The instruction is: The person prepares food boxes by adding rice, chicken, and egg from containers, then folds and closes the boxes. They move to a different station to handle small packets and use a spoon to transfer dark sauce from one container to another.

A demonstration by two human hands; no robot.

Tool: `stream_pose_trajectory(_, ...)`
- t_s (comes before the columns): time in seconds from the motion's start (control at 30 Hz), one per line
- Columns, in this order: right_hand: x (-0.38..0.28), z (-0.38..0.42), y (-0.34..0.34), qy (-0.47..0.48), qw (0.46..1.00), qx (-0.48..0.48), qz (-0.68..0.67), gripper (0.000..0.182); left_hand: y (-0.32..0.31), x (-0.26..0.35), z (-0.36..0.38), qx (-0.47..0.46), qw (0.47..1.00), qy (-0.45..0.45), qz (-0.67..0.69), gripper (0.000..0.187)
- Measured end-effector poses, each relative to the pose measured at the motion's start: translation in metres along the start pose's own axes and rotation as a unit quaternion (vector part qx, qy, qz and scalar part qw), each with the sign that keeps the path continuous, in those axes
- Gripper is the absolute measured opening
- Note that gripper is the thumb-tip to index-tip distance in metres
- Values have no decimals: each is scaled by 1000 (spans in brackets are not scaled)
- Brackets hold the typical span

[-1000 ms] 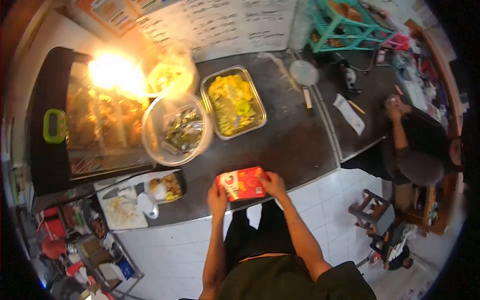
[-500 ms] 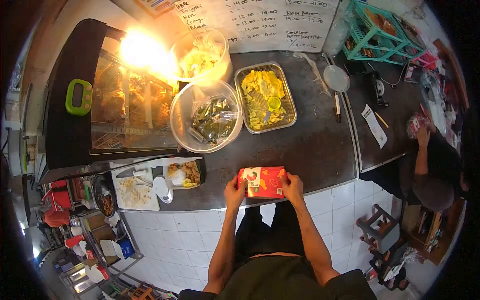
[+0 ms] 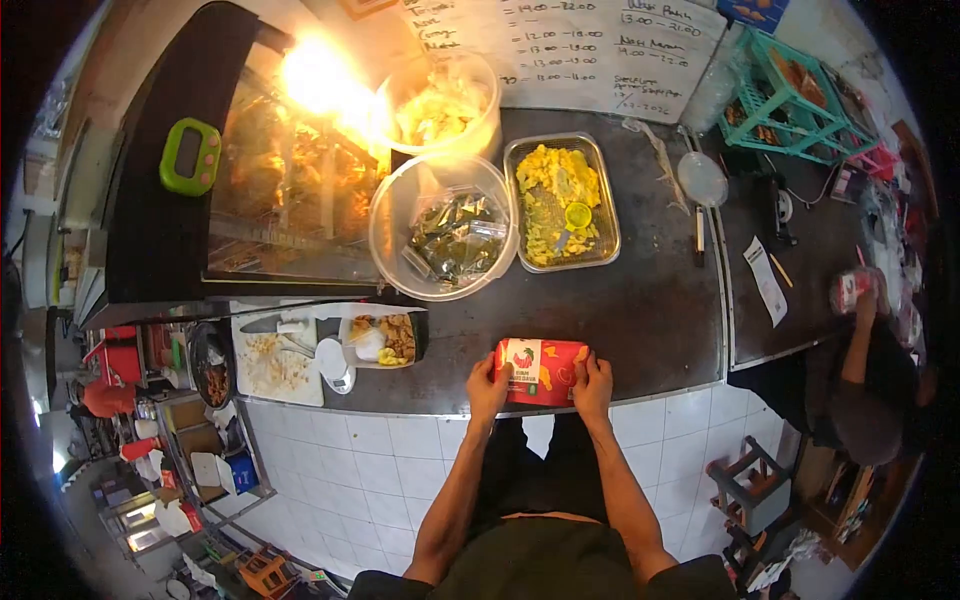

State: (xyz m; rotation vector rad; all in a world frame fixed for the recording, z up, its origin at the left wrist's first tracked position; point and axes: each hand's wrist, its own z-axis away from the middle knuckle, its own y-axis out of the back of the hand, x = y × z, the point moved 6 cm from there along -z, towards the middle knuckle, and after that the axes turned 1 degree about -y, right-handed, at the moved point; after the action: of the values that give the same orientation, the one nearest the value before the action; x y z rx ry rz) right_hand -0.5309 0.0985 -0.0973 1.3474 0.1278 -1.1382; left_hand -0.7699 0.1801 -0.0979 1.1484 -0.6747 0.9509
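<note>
A red printed food box (image 3: 540, 370) lies flat on the dark steel counter (image 3: 650, 310) near its front edge. My left hand (image 3: 487, 385) grips the box's left end and my right hand (image 3: 593, 382) grips its right end. The lid looks closed. Left of the box sits a small black tray of fried food and rice (image 3: 382, 338).
Behind the box stand a clear tub of sachets (image 3: 445, 240), a steel tray of yellow food (image 3: 562, 202), another tub (image 3: 442, 105) and a lit glass warmer (image 3: 270, 190) with a green timer (image 3: 187, 157). A cutting board (image 3: 275, 362) lies left. Another person (image 3: 865, 385) stands right.
The view has shifted, so the counter items appear further right. Both hands have kept hold of the red box, which now lies more squarely near the counter's front edge.
</note>
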Motion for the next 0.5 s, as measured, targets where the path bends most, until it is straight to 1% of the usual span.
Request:
stream_pose_trajectory(0.03,3,1,-1,5,1000,2,3,45,5,7,1,4,999,1,-37,41)
stream_pose_trajectory(0.07,5,1,-4,12,1000,16,8,46,5,0,-3,-5,999,8,-51,42)
stream_pose_trajectory(0.17,3,3,-4,15,1000,10,-15,46,9,16,-1,-10,998,13,-60,42)
stream_pose_trajectory(0.27,-7,4,1,11,1000,7,-17,46,-7,-22,0,-5,999,39,2,45)
stream_pose_trajectory(0.37,-3,3,-2,50,998,48,12,41,-13,-20,4,7,1000,13,-4,42)
stream_pose_trajectory(0.47,0,4,-6,63,997,52,5,42,-16,-7,8,20,1000,-3,18,39)
stream_pose_trajectory(0.5,0,5,-6,59,997,44,-19,43,-17,-13,9,24,1000,-6,-8,39)
